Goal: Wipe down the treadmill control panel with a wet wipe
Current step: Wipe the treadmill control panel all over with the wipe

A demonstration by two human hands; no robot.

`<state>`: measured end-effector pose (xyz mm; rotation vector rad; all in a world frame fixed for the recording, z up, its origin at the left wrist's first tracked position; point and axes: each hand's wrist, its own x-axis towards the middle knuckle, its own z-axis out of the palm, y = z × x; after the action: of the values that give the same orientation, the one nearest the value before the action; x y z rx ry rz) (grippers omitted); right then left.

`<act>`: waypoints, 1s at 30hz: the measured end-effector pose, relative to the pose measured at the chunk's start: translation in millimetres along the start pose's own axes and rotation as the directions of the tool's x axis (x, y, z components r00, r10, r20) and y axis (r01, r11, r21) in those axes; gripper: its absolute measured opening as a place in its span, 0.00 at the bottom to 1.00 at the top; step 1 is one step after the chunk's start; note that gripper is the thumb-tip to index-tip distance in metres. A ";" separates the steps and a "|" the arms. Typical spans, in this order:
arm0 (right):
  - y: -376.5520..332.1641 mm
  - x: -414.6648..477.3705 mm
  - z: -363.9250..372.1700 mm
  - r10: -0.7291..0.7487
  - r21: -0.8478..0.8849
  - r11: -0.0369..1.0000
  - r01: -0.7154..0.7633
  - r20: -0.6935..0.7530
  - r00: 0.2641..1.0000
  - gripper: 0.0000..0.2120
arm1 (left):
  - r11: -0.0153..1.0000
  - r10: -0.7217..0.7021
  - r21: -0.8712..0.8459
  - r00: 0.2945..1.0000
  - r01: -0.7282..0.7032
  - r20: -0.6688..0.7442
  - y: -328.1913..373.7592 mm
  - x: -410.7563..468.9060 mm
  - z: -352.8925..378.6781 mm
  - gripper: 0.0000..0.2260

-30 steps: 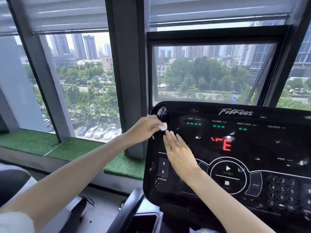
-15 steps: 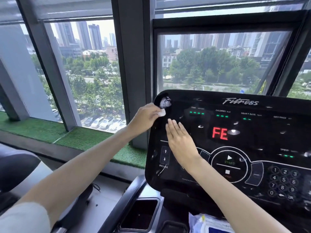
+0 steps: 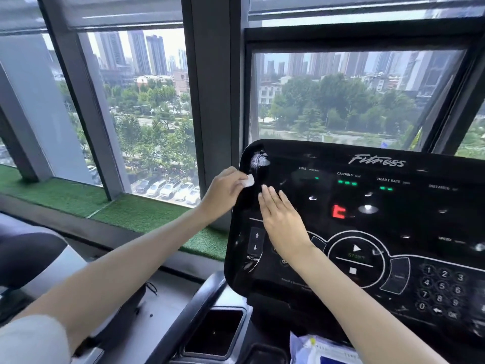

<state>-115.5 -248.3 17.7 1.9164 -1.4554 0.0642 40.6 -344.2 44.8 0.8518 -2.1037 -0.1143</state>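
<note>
1. Wet wipe (image 3: 248, 181): small, white, folded into a wad; pinched in the fingers (image 3: 236, 177) of the left hand (image 3: 223, 193), at the upper left edge of the treadmill control panel (image 3: 393, 211).
2. Control panel: glossy black, lettered "Fitness"; whitish streaked smear (image 3: 259, 160) in its top left corner, just above the wipe; red display (image 3: 338, 212) lit.
3. Right hand (image 3: 283, 222): fingers straight, pressed together; lying flat on the panel just beside the wipe.

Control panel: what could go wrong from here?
1. The panel is lit, and the right hand lies flat on it near the incline arrows and start button; a slip might press one.
2. The left hand pinches only a small wad of wipe, so it may leave streaks like the white smear at the corner.
</note>
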 end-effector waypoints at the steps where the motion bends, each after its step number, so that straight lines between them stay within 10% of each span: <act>1: -0.4 0.1 0.1 0.005 -0.001 1.000 -0.005 -0.006 1.000 0.31 | 0.998 0.066 0.015 0.994 -0.067 0.088 -3.4 -15.6 4.7 0.06; 5: 1.4 1.6 -1.4 0.013 0.001 1.000 -0.013 0.000 1.000 0.31 | 0.963 0.230 0.042 0.897 -0.265 0.377 -9.6 -49.2 9.8 0.06; 10: 0.6 2.2 1.3 0.034 0.007 0.999 -0.034 0.031 0.999 0.32 | 1.000 -0.020 0.023 1.000 0.020 -0.007 2.0 -0.3 3.1 0.06; 16: 1.7 0.7 1.8 0.043 -0.012 0.999 -0.043 0.024 0.999 0.32 | 0.965 0.254 -0.011 0.928 -0.261 0.271 -3.4 -56.8 17.1 0.06; 21: 2.6 0.5 3.6 0.048 0.001 0.999 -0.048 0.026 0.998 0.36 | 1.000 -0.016 -0.014 1.000 0.016 -0.014 3.9 1.0 0.7 0.06; 30: 0.9 0.5 1.8 0.059 -0.016 0.998 -0.058 0.040 0.997 0.34 | 0.997 -0.037 -0.060 0.994 0.043 0.104 0.8 -36.8 12.3 0.06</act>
<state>-116.8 -249.8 17.0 1.8733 -1.5350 0.0412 46.4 -323.7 12.4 0.8672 -2.1677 -0.2484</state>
